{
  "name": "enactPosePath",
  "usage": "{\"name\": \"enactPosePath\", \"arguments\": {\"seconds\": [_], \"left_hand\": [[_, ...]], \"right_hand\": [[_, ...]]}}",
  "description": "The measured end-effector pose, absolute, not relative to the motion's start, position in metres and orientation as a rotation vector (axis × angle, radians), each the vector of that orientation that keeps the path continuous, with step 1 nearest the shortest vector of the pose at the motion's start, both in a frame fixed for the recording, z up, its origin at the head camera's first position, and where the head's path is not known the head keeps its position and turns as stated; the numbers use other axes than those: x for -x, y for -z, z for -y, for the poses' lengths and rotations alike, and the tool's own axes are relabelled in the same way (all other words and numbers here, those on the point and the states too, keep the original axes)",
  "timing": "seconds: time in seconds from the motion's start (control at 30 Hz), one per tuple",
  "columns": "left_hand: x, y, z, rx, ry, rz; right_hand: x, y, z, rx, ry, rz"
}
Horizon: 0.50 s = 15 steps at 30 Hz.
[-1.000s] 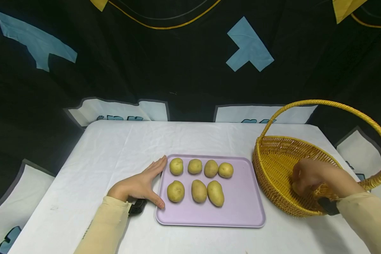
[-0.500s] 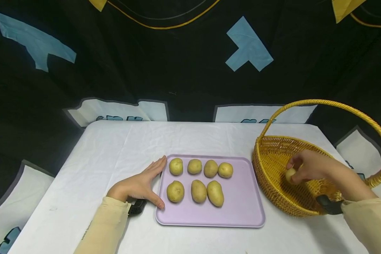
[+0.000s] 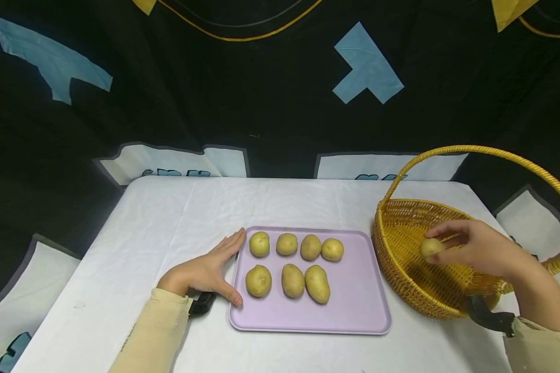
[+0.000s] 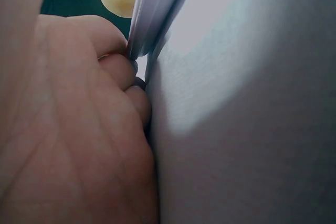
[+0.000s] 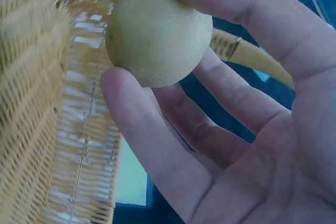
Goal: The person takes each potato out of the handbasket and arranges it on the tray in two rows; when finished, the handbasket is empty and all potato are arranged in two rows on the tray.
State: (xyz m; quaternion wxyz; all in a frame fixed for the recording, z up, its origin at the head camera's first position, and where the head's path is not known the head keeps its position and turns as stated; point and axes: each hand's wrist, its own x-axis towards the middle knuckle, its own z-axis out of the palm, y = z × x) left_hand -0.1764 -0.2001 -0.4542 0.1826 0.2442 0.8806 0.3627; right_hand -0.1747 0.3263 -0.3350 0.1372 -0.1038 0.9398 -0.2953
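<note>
My right hand (image 3: 487,251) pinches a small round potato (image 3: 431,247) between thumb and fingertips, above the inside of a yellow wicker basket (image 3: 403,287). In the right wrist view the pale potato (image 5: 157,34) is held well out from the palm. My left hand (image 3: 205,272) rests at the left edge of a lilac tray (image 3: 354,300), its thumb on the rim and its fingers along the side. On the tray lie a back row of several potatoes (image 3: 287,244) and a front row of three potatoes (image 3: 293,281).
The basket's tall arched handle (image 3: 494,151) rises over the right arm. A white cloth (image 3: 168,217) covers the table, and a black curtain (image 3: 280,103) hangs behind it. The basket stands close to the tray's right side.
My right hand has risen from deep in the basket, bringing the potato up into sight. The left hand, tray and its potatoes stay where they were.
</note>
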Motion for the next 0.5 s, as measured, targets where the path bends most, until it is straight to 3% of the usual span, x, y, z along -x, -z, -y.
{"name": "enactPosePath", "arguments": {"seconds": [0.5], "left_hand": [[0.176, 0.455, 0.200, -0.690, -1.032, -2.481]], "right_hand": [[0.158, 0.342, -0.288, 0.364, 1.116, -2.767]]}}
